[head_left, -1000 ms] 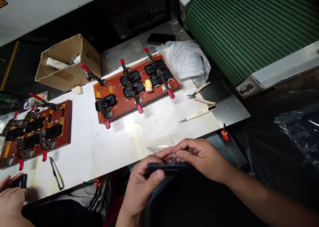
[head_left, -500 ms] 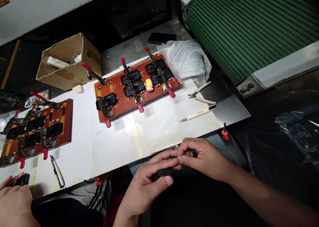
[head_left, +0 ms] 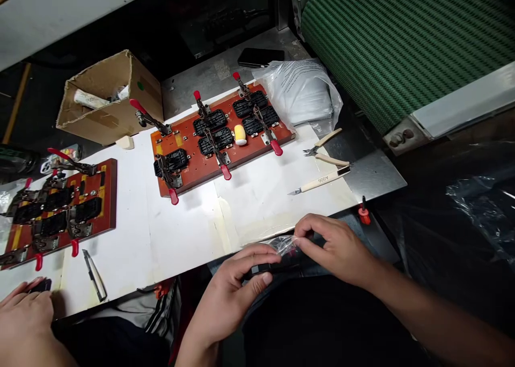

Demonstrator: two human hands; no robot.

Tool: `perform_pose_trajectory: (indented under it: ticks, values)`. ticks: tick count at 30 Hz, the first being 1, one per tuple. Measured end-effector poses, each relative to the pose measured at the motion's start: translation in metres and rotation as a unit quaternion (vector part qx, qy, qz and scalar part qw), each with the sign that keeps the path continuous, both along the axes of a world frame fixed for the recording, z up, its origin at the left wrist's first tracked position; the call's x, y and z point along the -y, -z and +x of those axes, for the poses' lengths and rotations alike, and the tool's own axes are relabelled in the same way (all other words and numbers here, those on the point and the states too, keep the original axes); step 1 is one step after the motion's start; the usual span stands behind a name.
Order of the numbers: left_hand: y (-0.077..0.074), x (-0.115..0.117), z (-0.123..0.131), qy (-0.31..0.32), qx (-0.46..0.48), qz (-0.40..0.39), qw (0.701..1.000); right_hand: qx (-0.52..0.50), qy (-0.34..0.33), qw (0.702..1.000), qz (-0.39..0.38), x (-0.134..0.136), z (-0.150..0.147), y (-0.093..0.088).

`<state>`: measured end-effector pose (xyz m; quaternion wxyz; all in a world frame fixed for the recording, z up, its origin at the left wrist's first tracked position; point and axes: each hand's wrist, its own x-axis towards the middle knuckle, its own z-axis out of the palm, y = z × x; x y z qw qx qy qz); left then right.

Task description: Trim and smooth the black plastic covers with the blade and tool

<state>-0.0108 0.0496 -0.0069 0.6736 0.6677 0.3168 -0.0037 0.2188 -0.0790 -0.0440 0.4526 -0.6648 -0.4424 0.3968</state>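
Observation:
My left hand [head_left: 235, 294] is closed around a small black plastic part [head_left: 260, 269], mostly hidden by the fingers, at the front edge of the table. Thumb and forefinger of my right hand [head_left: 338, 249] pinch a piece of clear plastic film [head_left: 284, 243]. The film stretches from that pinch to the fingers of my left hand; whether it is stuck to the part I cannot tell. Beyond my hands lie a craft knife [head_left: 319, 182] and cream-handled nippers [head_left: 328, 146]. Farther back, a red-brown fixture board [head_left: 193, 178] carries several black parts under red-handled clamps.
A second clamp board [head_left: 108, 195] is at left, with a utility knife [head_left: 94, 276] near it. A co-worker's hands [head_left: 28, 313] hold a dark object. Behind are a cardboard box [head_left: 116, 109], a clear plastic bag [head_left: 306, 93], a phone [head_left: 260, 57] and a green conveyor belt [head_left: 402, 50].
My right hand has moved up and right, away from my left hand, and the clear film now spans the gap between them. My left hand has shifted slightly left, still holding the black part.

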Motion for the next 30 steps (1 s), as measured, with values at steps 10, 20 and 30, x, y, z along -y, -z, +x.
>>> perform_pose_trajectory:
  ticks: [10, 20, 30]
  values:
    - [-0.013, 0.006, 0.011, 0.083, 0.021, 0.212, 0.974, -0.212, 0.015, 0.969, -0.122, -0.011, -0.015, 0.004]
    - [-0.013, -0.001, 0.001, 0.075, 0.005, 0.158, 0.985, 0.308, -0.117, 0.94, 0.085, -0.011, 0.029, -0.002]
    - [-0.003, 0.005, -0.002, -0.057, 0.088, -0.099, 0.99, 0.188, 0.111, 0.967, 0.131, -0.01, -0.017, -0.004]
